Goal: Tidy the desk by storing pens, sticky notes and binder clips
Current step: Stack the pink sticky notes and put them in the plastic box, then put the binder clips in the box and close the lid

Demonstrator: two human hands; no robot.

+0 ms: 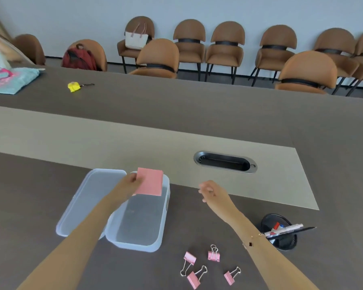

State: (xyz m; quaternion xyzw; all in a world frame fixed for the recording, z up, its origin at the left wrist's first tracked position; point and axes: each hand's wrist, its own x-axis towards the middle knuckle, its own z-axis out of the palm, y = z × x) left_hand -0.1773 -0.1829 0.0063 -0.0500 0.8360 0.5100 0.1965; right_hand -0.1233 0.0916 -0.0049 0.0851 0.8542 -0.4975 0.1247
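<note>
My left hand (132,182) holds a pink pad of sticky notes (150,182) by its left edge, just above the far end of an open clear plastic box (134,241). The box's lid (86,201) lies flat against its left side. My right hand (210,190) hovers to the right of the box with loosely curled fingers and nothing in it. Several pink binder clips (203,266) lie scattered on the desk near the front edge. A black mesh pen cup (281,237) at the right holds pens and markers (287,230).
An oval black cable port (225,162) is set in the beige strip beyond the box. Far left on the desk lie a yellow tape measure (73,86) and a teal bag (11,79). Brown chairs (226,47) line the wall behind the desk.
</note>
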